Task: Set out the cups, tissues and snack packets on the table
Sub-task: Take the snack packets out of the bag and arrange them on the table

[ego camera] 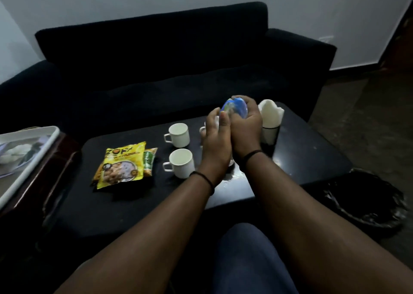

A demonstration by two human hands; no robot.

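Observation:
On the dark low table (312, 150), two white cups stand side by side: one farther (178, 135), one nearer (181, 165). A third cup (203, 131) is mostly hidden behind my hands. My right hand (245, 130) grips a blue and white packet (235, 108) above the table. My left hand (215, 137) pinches the packet's left end. White tissues (270, 112) stick up from a holder (270, 135) just right of my right hand. A yellow snack packet (121, 165) lies on a green one (149, 162) at the table's left.
A black sofa (167, 65) stands behind the table. A white tray (29, 155) with white things in it sits on a wooden side table at the left. A dark round basket (366, 199) is on the floor at the right. My knee (245, 260) is in front.

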